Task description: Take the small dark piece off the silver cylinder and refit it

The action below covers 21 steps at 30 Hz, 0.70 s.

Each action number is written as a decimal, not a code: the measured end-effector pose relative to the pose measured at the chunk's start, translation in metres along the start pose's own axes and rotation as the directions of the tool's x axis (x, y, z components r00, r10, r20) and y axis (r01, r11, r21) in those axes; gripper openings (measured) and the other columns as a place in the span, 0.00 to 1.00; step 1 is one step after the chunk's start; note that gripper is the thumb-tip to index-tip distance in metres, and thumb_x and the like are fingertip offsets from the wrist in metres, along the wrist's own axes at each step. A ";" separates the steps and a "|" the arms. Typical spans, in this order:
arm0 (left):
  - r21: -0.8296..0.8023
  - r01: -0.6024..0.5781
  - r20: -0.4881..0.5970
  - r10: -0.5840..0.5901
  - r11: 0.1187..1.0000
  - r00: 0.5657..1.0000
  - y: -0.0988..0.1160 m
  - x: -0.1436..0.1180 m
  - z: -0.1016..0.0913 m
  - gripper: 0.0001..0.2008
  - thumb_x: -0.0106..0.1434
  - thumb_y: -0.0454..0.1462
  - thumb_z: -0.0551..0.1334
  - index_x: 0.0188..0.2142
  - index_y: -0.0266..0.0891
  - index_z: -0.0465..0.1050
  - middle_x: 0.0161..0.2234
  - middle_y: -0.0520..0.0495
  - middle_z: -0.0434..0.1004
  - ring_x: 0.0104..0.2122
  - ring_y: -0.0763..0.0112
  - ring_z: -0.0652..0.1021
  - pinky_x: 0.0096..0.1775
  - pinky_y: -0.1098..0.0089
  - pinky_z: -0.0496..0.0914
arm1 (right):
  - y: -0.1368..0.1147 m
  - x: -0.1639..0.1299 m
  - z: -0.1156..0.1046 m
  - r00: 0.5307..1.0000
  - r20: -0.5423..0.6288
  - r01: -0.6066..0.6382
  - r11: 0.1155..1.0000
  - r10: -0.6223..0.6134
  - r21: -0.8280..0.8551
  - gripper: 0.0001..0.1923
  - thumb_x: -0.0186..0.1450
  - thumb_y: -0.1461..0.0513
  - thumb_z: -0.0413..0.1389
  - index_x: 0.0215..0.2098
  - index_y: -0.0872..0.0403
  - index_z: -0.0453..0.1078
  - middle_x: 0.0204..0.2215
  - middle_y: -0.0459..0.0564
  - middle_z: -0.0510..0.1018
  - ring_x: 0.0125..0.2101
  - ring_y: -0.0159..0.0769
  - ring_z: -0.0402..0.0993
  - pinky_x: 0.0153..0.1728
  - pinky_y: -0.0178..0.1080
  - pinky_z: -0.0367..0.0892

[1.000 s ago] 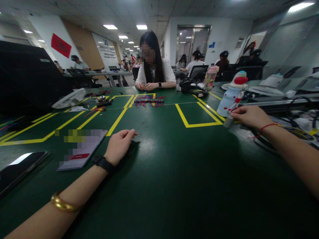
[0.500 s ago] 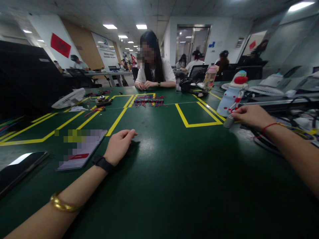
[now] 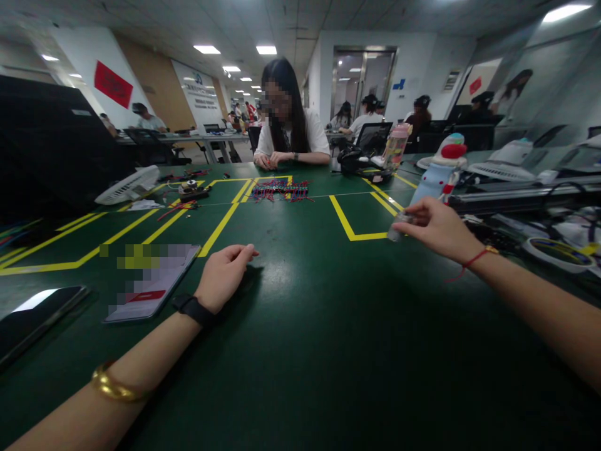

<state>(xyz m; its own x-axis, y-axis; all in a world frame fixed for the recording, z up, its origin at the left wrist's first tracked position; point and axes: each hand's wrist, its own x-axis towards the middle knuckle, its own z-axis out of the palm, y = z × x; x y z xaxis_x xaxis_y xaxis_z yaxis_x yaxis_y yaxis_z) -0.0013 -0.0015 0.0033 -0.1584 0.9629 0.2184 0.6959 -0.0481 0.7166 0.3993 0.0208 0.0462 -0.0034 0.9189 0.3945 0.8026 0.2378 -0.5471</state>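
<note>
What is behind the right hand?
Behind the right hand stands a blue bottle; its upper part shows, with red near the top. The hand hides the bottle's lower part and whatever lies right behind it. The small grey piece it holds is partly covered too.

A grey cylinder (image 3: 395,229) tilts in the right grip (image 3: 437,228).
</note>
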 end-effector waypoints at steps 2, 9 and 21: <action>0.000 0.001 0.006 -0.001 1.000 1.000 0.000 0.000 0.000 0.22 0.59 0.52 0.52 0.34 0.41 0.77 0.26 0.50 0.74 0.25 0.69 0.71 0.26 0.71 0.61 | -0.039 -0.021 0.021 0.981 0.145 0.083 0.958 -0.126 0.274 0.23 0.54 0.51 0.59 0.42 0.56 0.61 0.37 0.53 0.73 0.32 0.31 0.70 0.33 0.36 0.66; 0.019 -0.031 0.019 0.031 0.999 0.999 -0.002 0.002 0.001 0.22 0.60 0.52 0.52 0.35 0.41 0.76 0.27 0.49 0.75 0.26 0.68 0.72 0.29 0.69 0.63 | -0.107 -0.084 0.070 0.858 0.346 0.223 0.882 -0.379 0.415 0.16 0.59 0.57 0.57 0.44 0.53 0.63 0.41 0.48 0.72 0.37 0.29 0.68 0.38 0.35 0.66; -0.227 -0.560 0.302 0.604 0.797 0.737 0.084 -0.051 0.020 0.09 0.62 0.40 0.57 0.38 0.46 0.76 0.39 0.50 0.71 0.39 0.71 0.72 0.41 0.70 0.66 | -0.099 -0.086 0.084 0.878 0.391 0.038 0.853 -0.277 0.521 0.26 0.54 0.59 0.61 0.44 0.53 0.53 0.35 0.45 0.73 0.32 0.27 0.67 0.33 0.34 0.64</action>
<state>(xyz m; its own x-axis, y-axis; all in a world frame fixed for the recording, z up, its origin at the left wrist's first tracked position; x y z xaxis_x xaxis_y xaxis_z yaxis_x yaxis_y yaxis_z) 0.0787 -0.0496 0.0390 0.5154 0.7612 0.3936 0.4843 -0.6377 0.5990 0.2695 -0.0552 0.0042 -0.4584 0.8637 0.2096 0.3738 0.4013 -0.8362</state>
